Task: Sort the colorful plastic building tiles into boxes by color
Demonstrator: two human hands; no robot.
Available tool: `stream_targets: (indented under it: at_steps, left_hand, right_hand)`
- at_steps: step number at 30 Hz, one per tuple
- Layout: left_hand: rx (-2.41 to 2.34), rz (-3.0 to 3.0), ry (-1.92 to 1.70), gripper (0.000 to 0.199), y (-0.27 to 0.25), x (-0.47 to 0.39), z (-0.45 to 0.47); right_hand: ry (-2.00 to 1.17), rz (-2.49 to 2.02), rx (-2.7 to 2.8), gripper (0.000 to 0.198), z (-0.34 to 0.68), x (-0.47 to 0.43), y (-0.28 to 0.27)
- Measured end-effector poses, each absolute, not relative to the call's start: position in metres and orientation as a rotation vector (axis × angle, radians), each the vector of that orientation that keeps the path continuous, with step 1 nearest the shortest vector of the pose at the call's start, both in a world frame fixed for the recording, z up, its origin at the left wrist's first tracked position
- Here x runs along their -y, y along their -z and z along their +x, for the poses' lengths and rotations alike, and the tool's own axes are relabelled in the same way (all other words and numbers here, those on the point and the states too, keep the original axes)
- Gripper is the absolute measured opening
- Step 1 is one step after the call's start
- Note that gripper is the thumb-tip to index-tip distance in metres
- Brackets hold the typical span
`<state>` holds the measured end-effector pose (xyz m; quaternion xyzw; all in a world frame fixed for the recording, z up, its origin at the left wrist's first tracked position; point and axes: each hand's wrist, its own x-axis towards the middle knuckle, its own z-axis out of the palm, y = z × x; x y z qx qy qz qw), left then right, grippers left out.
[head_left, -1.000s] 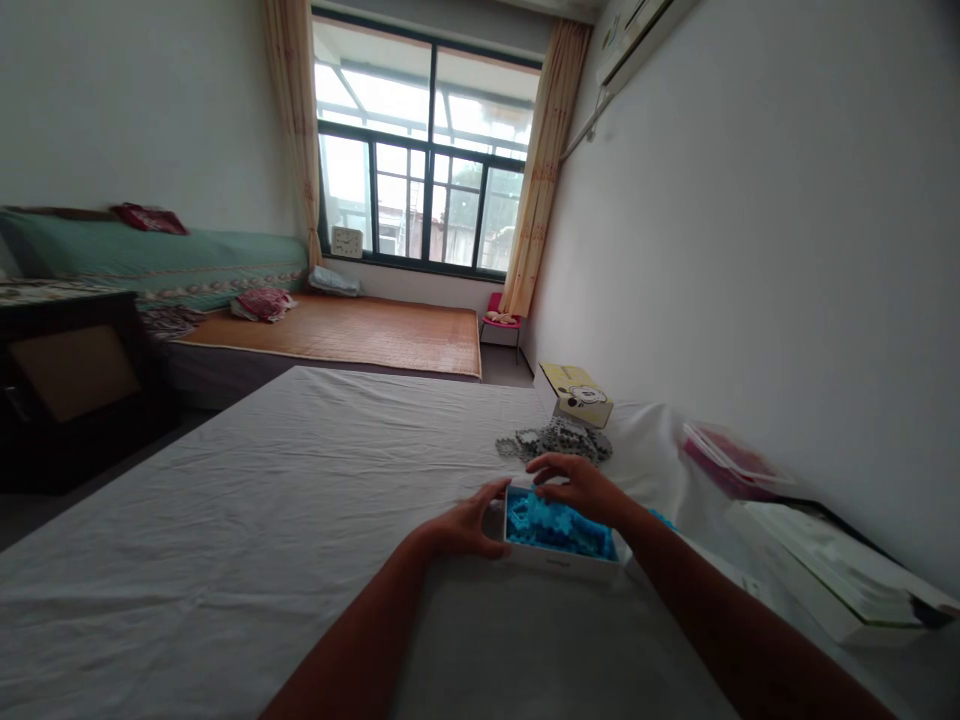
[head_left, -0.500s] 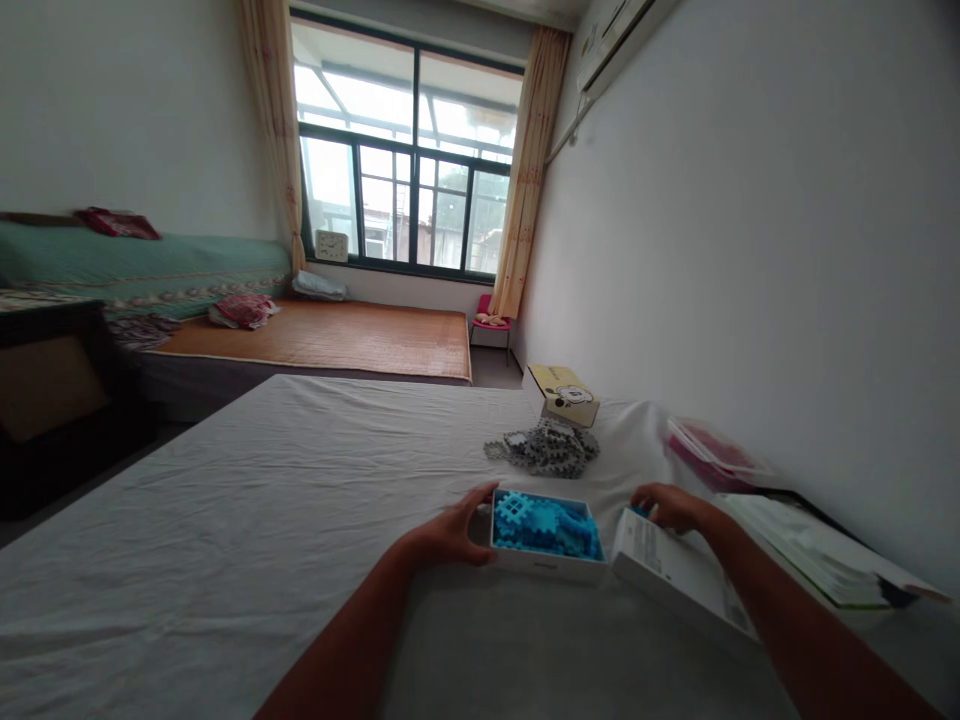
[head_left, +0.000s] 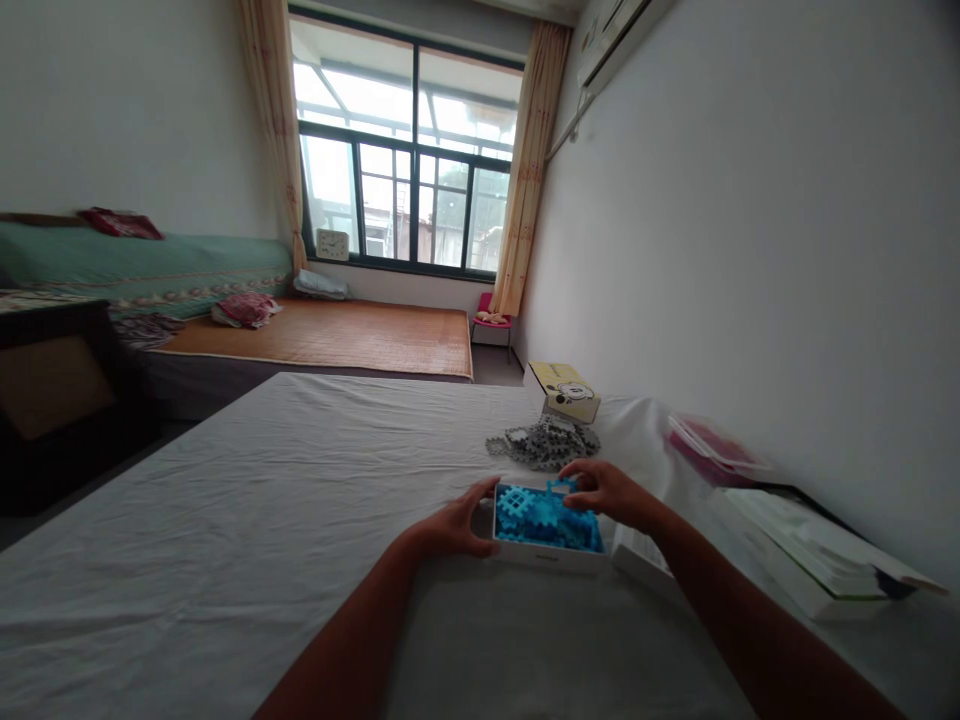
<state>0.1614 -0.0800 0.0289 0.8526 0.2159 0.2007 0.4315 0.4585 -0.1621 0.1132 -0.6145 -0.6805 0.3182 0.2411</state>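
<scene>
An open white box sits on the white-sheeted surface, filled with blue interlocking plastic pieces. My left hand grips the box's left end, thumb at the near corner and fingers at the far one. Over the box's far right part, my right hand pinches a blue toothed piece between thumb and fingers. Beneath my right forearm lies a white box lid, partly hidden by the arm. Just beyond the box is a heap of grey toothed pieces.
A yellow printed box stands behind the grey heap. Along the right wall lie a pink container with a clear lid and a stack of white papers or books. Wrinkled sheet stretches out on the left.
My right hand has moved left from the white lid to above the box, carrying the blue piece. My left hand stays at the box's left end.
</scene>
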Motion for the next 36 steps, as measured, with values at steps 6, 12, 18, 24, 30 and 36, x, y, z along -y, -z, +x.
stream_targets:
  at_steps: [6, 12, 18, 24, 30, 36]
  left_hand:
    - [-0.532, 2.13, -0.501, 0.105, -0.028, 0.079, 0.16]
    - [-0.538, 2.115, -0.506, 0.106, -0.025, 0.078, 0.161]
    - [-0.542, 2.122, -0.509, 0.104, -0.028, 0.08, 0.161]
    - [-0.549, 2.132, -0.482, 0.103, -0.034, 0.082, 0.161]
    - [-0.565, 2.134, -0.474, 0.103, -0.038, 0.085, 0.161]
    - [-0.56, 2.123, -0.477, 0.104, -0.034, 0.083, 0.161]
  right_hand:
    - [-0.377, -1.737, 2.012, 0.033, 0.43, 0.172, -0.12]
    - [-0.387, -1.422, 2.352, 0.032, 0.403, 0.183, -0.106]
    - [-0.278, -1.524, 2.171, 0.037, 0.426, 0.196, -0.112]
    - [-0.279, -2.057, 1.909, 0.075, 0.529, 0.256, -0.099]
    - [-0.257, -2.273, 1.802, 0.089, 0.579, 0.281, -0.058]
    - [-0.181, -1.89, 1.932, 0.084, 0.519, 0.244, -0.117]
